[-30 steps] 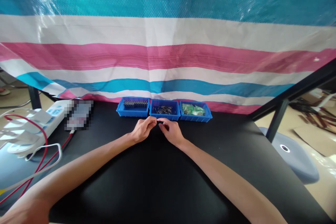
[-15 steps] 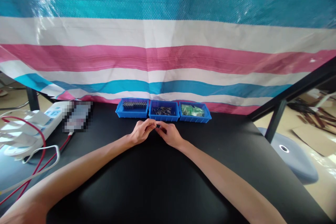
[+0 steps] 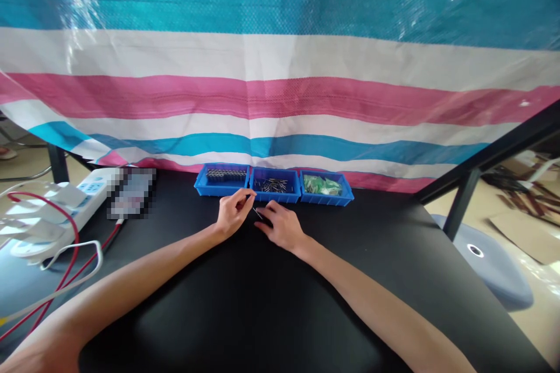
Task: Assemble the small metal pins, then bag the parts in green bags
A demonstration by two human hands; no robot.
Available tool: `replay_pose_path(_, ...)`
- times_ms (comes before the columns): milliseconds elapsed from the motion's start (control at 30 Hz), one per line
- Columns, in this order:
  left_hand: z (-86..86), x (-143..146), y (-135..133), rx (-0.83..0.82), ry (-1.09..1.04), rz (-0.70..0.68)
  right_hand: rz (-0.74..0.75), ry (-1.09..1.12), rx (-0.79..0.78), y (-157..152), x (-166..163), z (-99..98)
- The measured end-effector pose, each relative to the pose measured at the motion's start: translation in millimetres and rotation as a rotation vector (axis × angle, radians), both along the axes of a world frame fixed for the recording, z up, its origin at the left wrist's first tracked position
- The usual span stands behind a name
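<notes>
My left hand (image 3: pixel 233 213) is closed in a pinch just in front of the blue bins; whatever sits between its fingertips is too small to make out. Close beside it, my right hand (image 3: pixel 282 222) grips a thin metal pin (image 3: pixel 258 213) between thumb and fingers, its tip pointing toward the left hand. Behind the hands, the middle blue bin (image 3: pixel 284 198) holds a loose heap of similar thin metal pieces (image 3: pixel 275 185). Small dark metallic cylinders (image 3: pixel 225 175) lie in rows inside the left blue bin (image 3: pixel 214 190). Green-and-white plastic packets (image 3: pixel 322 185) fill the right blue bin (image 3: pixel 335 200).
On the left of the black table (image 3: pixel 245 315) lie a white power strip (image 3: pixel 90 191) with plugs, red and white cables, and a blurred-out device (image 3: pixel 132 192). A striped sheet (image 3: pixel 280 99) hangs behind the bins. A grey stool (image 3: pixel 490 268) stands at right.
My hands, together half a second ago, have drawn slightly apart. The thin metal pin now shows in my right hand, and my left fingertips have risen a little.
</notes>
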State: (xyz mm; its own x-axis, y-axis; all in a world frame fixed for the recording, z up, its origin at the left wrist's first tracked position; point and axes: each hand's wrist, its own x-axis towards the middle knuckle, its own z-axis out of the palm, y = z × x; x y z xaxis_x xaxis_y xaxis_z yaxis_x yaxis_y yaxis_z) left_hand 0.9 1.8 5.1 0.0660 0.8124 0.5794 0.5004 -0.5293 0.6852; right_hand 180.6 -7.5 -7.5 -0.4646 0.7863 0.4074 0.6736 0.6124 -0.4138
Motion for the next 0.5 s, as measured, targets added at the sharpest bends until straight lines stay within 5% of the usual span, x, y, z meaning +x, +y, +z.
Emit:
replay_pose_path(167,1.1,0.7,0.5,0.022,0.019,0.0,-0.028,-0.062,0.021,-0.5,-2.0,-2.6)
replay_pose_path(500,2.8,5.0,8.0,0.041,0.16,-0.157,-0.09,0.389,-0.016,1.9,3.8,5.9)
